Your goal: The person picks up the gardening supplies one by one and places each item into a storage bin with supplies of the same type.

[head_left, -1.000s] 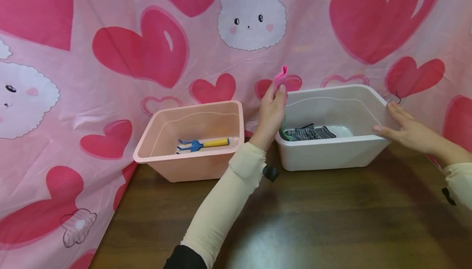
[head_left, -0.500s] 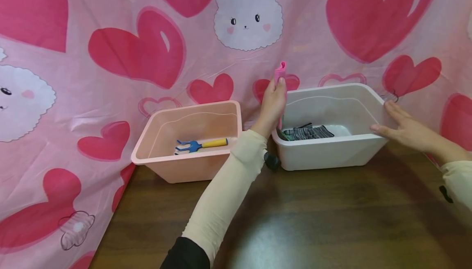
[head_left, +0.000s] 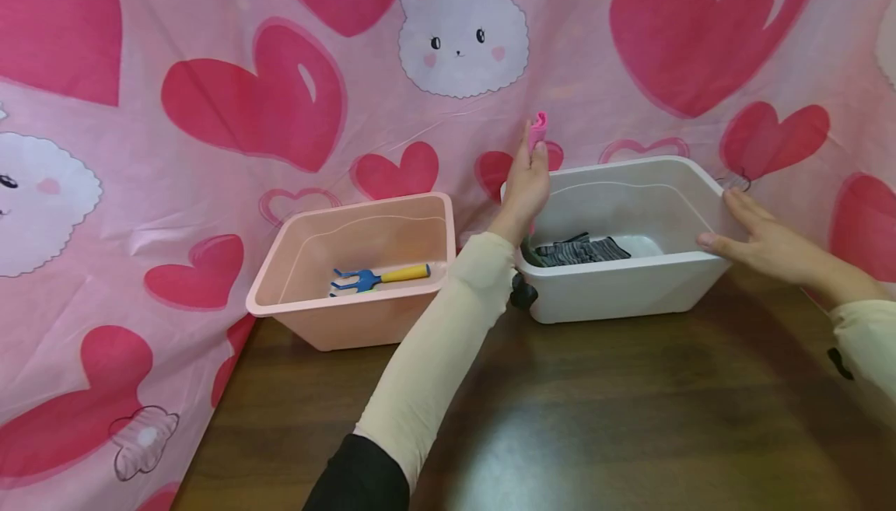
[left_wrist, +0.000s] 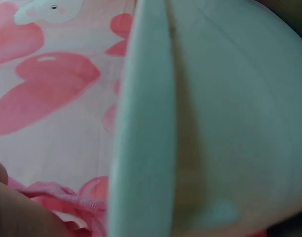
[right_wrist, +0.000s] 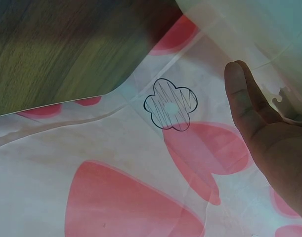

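Note:
My left hand (head_left: pixel 528 184) grips a pink piece of fabric (head_left: pixel 537 130) whose rolled end sticks up past the fingers. It is raised at the left end of the white bin (head_left: pixel 616 289); in the left wrist view the pink fabric (left_wrist: pixel 66 197) lies beside the bin's rim (left_wrist: pixel 143 123). My right hand (head_left: pixel 766 243) rests against the bin's right end, fingers extended, thumb at the front rim. In the right wrist view, the right hand (right_wrist: pixel 274 148) is close to the bin wall. Inside the bin lies a grey-and-black striped knit item (head_left: pixel 584 251).
A peach bin (head_left: pixel 350 328) stands to the left, holding a small hand rake (head_left: pixel 381 278) with blue tines and a yellow handle. Both bins sit on a dark wooden table (head_left: pixel 630 410). Behind them hangs a pink sheet (head_left: pixel 210 5) printed with hearts and rabbits.
My left hand has shifted slightly up and right along the white bin's left end, still gripping the pink fabric. The right hand keeps its place on the bin, while the head view drifts a little.

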Demonstrator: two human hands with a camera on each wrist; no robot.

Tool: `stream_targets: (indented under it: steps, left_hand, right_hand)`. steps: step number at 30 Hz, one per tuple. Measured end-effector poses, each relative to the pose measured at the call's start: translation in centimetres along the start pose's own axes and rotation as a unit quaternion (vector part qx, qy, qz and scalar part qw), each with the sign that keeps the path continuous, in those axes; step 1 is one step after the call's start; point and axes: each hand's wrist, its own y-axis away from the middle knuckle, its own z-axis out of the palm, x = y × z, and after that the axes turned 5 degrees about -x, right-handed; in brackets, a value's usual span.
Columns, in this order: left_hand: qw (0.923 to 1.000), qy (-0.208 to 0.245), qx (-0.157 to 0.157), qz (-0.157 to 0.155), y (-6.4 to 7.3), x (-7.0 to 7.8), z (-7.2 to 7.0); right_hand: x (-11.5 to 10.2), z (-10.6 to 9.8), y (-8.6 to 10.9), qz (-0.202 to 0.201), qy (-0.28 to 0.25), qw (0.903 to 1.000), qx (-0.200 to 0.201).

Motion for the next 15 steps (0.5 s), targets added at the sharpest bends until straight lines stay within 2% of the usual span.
stream_targets:
  steps: [3,4,8,9,11,15]
  left_hand:
    - [0.9983,-0.043,0.015,0.035,-0.5,-0.1,1.1]
    - [0.9974,-0.061,0.013,0.035,-0.6,-0.2,1.5]
    - [0.989,-0.143,-0.039,-0.003,-0.4,-0.2,2.9]
    - [0.9874,-0.148,-0.056,-0.007,-0.3,-0.1,2.9]
    - [0.9885,-0.131,-0.075,-0.003,-0.1,0.1,2.6]
    - [0.9959,-0.05,-0.076,0.004,0.2,0.8,0.4]
  right_hand:
    - [-0.1,0.0,0.0,0.006,-0.011,0.9999,-0.002]
    - [-0.2,0.1,0.1,0.007,-0.015,0.9999,-0.001]
    - [-0.6,0.2,0.2,0.012,-0.019,0.9997,-0.003]
    - [-0.7,0.2,0.1,0.012,-0.017,0.9998,-0.004]
    - [-0.9,0.2,0.0,0.011,-0.013,0.9998,-0.005]
    - [-1.2,-0.1,-0.2,0.001,-0.004,1.0,-0.006]
